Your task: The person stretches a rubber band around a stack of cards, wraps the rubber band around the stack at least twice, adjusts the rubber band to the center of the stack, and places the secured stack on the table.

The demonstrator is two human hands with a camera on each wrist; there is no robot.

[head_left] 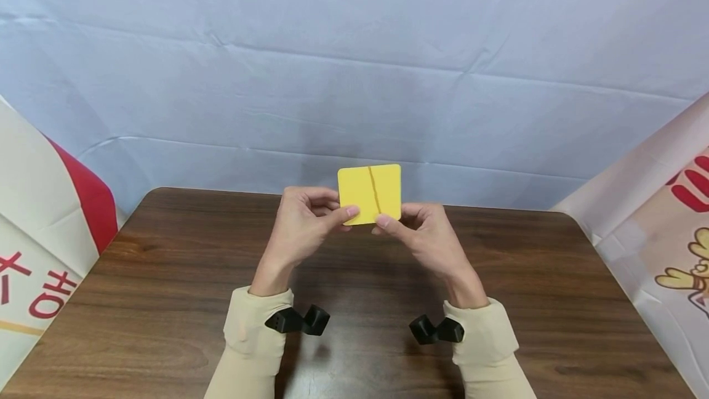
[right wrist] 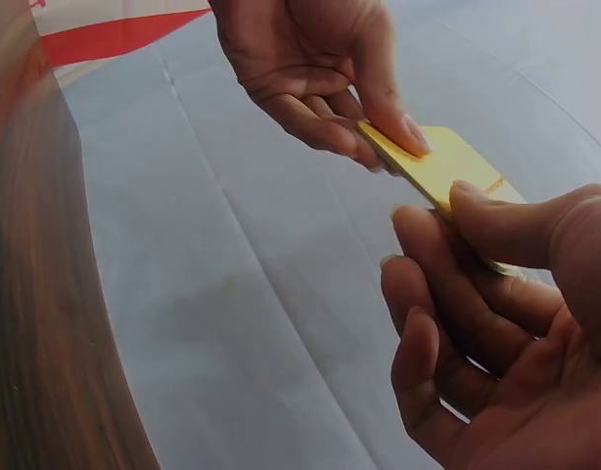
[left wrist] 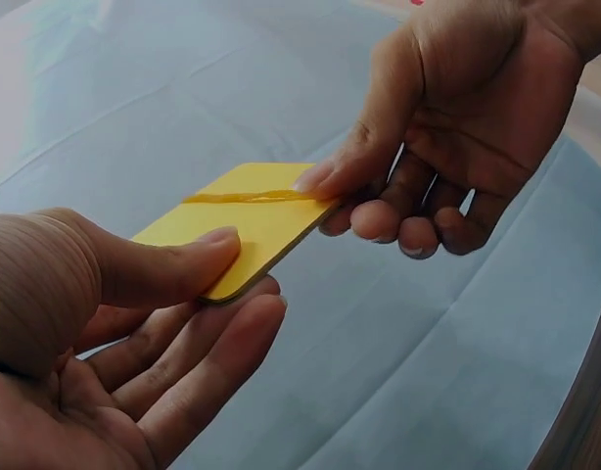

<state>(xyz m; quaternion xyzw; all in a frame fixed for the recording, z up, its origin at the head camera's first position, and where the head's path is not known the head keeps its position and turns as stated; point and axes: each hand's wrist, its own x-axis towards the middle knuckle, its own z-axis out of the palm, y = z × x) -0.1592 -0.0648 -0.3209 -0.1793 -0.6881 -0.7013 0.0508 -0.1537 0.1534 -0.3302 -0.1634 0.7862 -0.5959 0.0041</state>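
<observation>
A flat yellow card (head_left: 357, 193) with rounded corners is held up above the far edge of the table, its edge dark and thin. Across its face runs a slightly wavy, darker yellow band (left wrist: 252, 197) that looks like a rubber band. My left hand (head_left: 301, 220) pinches the card's left side, thumb on the face and fingers behind. On the lower right corner, my right hand (head_left: 429, 236) pinches it too, with its thumb tip at the band's lower end. The back of the card is hidden.
A dark wooden table (head_left: 166, 288) lies below both hands. Behind it hangs a pale blue cloth (head_left: 354, 79). Printed cloths stand at the left (head_left: 44, 226) and the right (head_left: 653, 226). Black wrist cameras sit on the cream sleeves (head_left: 252, 337).
</observation>
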